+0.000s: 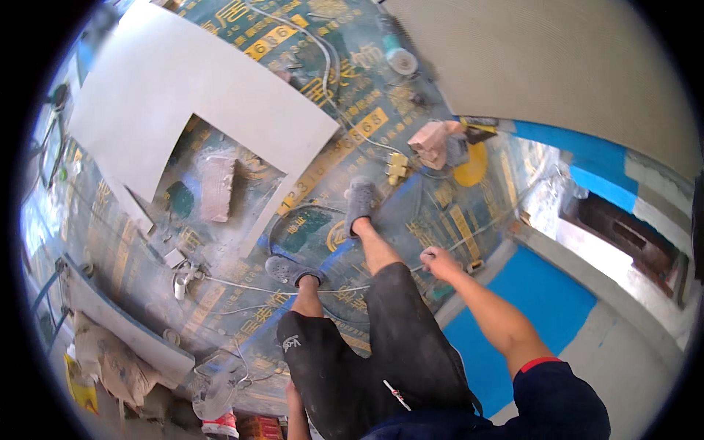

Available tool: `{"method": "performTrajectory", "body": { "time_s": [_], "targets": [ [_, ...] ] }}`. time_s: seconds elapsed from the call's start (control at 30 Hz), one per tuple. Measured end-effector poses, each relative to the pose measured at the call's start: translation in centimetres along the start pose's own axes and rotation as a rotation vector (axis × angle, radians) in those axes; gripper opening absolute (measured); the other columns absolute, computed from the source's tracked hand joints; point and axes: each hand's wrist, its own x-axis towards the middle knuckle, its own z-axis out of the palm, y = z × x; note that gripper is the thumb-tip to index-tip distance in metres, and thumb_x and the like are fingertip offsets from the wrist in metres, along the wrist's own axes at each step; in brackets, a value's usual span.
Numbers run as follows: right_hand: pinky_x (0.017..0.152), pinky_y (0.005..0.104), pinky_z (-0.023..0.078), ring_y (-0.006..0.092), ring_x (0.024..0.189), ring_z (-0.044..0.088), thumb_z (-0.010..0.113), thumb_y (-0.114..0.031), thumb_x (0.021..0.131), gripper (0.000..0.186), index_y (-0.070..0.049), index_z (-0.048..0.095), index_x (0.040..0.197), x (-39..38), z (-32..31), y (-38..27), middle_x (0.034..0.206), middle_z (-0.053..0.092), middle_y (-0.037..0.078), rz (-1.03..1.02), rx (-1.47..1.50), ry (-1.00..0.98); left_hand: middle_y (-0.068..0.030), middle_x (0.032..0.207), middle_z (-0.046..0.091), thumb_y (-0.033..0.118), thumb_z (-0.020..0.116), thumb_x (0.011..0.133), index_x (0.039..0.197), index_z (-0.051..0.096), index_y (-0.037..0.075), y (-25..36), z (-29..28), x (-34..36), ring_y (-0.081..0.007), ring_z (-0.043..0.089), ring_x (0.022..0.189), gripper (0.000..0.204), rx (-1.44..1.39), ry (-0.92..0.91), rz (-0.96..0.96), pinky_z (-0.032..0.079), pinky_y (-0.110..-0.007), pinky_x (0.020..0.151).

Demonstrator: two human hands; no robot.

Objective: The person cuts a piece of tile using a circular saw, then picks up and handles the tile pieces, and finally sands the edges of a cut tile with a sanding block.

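My right hand point(438, 262) hangs to the right of my knees with its fingers curled closed. Whether something small sits inside them is hidden. At the lower edge my left hand point(294, 398) shows only in part beside my thigh, and its fingers cannot be made out. A cord point(345, 290) runs over the floor near my right hand and past my feet, which wear grey clogs point(360, 205). Ahead to the left lies a large pale sheet point(198, 70) with a rectangular cutout. A dusty pinkish block point(218, 188) shows within that cutout.
Printed green floor covering point(359, 132) lies dusty underfoot. Ahead are an angle grinder point(400, 59), a yellow socket block point(397, 169) and broken blocks point(433, 143). A large greyish-beige panel point(543, 66) fills the upper right. A blue-coated strip point(539, 293) borders my right side.
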Motion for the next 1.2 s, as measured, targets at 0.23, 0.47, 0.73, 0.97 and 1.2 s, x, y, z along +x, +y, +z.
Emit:
{"method": "performTrajectory", "body": {
  "time_s": [0.23,0.47,0.73,0.97,1.2],
  "targets": [
    [0.067,0.0340,0.051,0.0165,0.071,0.068,0.059,-0.023,0.089,0.022,-0.003,0.065,0.097,13.3,-5.0,0.6,0.082,0.069,0.010,-0.118,-0.052,0.060,-0.0157,0.078,0.067,0.030,0.054,0.092,0.088,0.066,-0.003,13.0,3.9,15.7,-0.0298,0.063,0.075,0.035,0.197,0.373,0.169,0.048,-0.040,0.072],
    [0.067,0.0275,0.053,0.0170,0.080,0.067,0.058,-0.036,0.095,0.033,-0.005,0.059,0.108,26.9,-0.1,-9.8,0.096,0.067,0.008,-0.073,0.454,-0.203,-0.0217,0.111,0.064,0.021,0.064,0.088,0.117,0.059,-0.002,35.1,1.0,30.8,-0.0340,0.062,0.102,0.038,0.104,0.603,0.670,0.047,-0.040,0.092],
    [0.110,0.0442,0.034,0.0303,0.133,0.042,0.053,-0.054,0.094,0.082,-0.001,0.020,0.148,33.8,13.7,-19.4,0.144,0.039,0.021,-0.188,0.737,-0.612,-0.0268,0.148,0.027,0.043,0.082,0.063,0.150,0.020,0.002,44.7,-4.4,40.2,-0.0427,0.026,0.138,0.113,0.668,1.017,0.740,0.021,-0.050,0.114],
    [0.116,0.0517,0.023,0.0377,0.140,0.029,0.044,-0.050,0.099,0.071,-0.004,0.021,0.148,34.1,16.5,-22.8,0.150,0.029,0.020,-0.105,1.018,-0.706,-0.0259,0.140,0.035,0.029,0.081,0.054,0.149,0.021,0.002,44.7,-5.2,41.8,-0.0425,0.033,0.131,0.116,0.640,0.966,0.861,0.023,-0.053,0.112],
    [0.110,0.0558,0.034,0.0394,0.132,0.040,0.042,-0.046,0.101,0.063,-0.007,0.023,0.147,33.9,17.7,-24.6,0.147,0.032,0.020,-0.056,0.976,-0.470,-0.0250,0.141,0.033,0.030,0.080,0.055,0.150,0.018,0.004,47.2,-4.5,42.0,-0.0426,0.029,0.135,0.116,0.692,0.894,0.904,0.017,-0.053,0.115]
  ]
}}
